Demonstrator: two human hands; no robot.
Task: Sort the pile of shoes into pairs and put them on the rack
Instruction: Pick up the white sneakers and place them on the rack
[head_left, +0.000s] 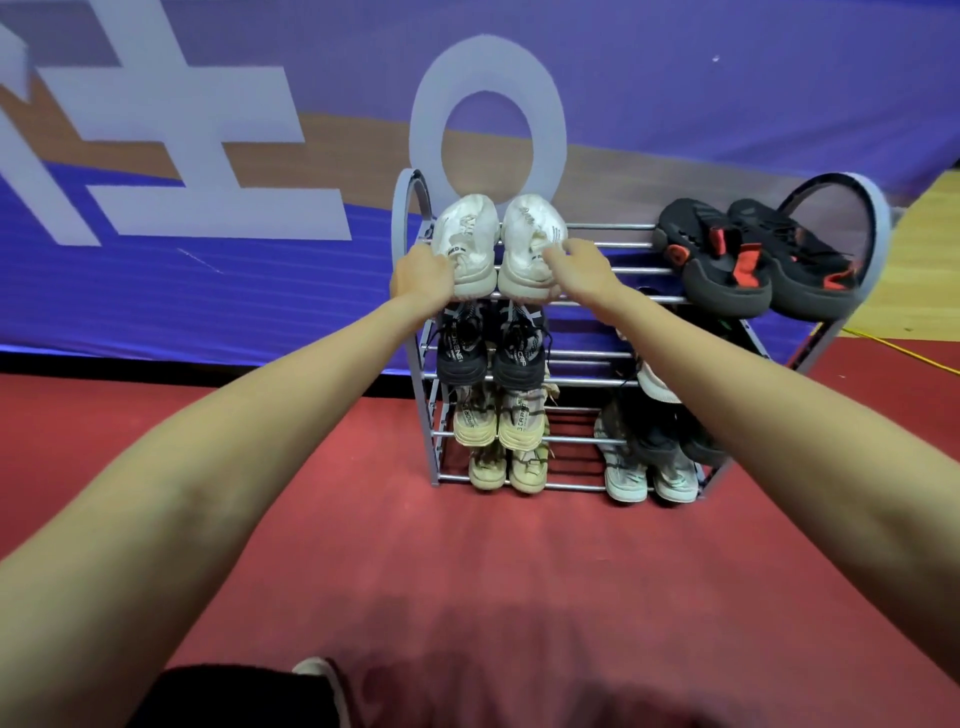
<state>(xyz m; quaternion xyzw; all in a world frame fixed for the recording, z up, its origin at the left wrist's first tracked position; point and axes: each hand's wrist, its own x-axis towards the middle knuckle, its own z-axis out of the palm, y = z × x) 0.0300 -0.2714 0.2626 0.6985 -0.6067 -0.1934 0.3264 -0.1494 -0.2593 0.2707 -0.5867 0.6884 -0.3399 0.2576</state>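
Observation:
A grey metal shoe rack stands on the red floor against a blue banner. On its top shelf at the left sit two white sneakers side by side, the left white sneaker and the right white sneaker. My left hand grips the heel of the left one. My right hand rests its fingers on the heel side of the right one. A black and red pair lies on the top shelf at the right.
Lower shelves at the left hold a black pair, a beige pair and a tan pair. More shoes, partly hidden by my right arm, fill the lower right, with a pale pair at the bottom. A yellow cable runs at right.

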